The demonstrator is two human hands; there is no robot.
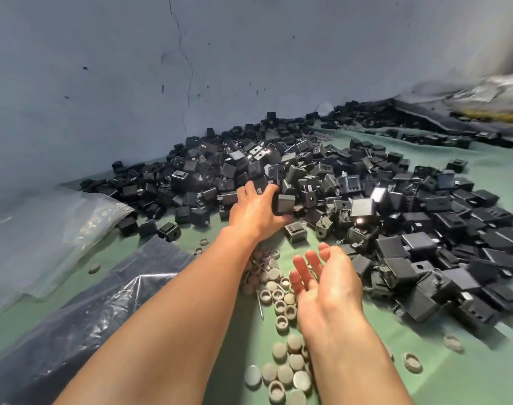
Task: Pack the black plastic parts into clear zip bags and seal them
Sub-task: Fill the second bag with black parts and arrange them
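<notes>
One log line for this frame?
left hand: gripping black part at pile | right hand: open, empty | zip bags: lying left, untouched

Green surface (pixel 468 375), black plastic parts (pixel 307 171) heaped, grey round caps (pixel 285 374), clear zip bags (pixel 45 229), dark film (pixel 88 317)

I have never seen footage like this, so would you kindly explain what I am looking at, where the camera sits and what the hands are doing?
There is no machine here: a person works with bare hands, and the single picture comes from a camera worn on their head, looking forward and down. The left hand reaches into the pile of black plastic parts and grips one part. The right hand is open, nearer the camera, holding nothing. Below it, grey round caps lie on a green cloth. Clear bags lie at the left, near the blue wall.
</notes>
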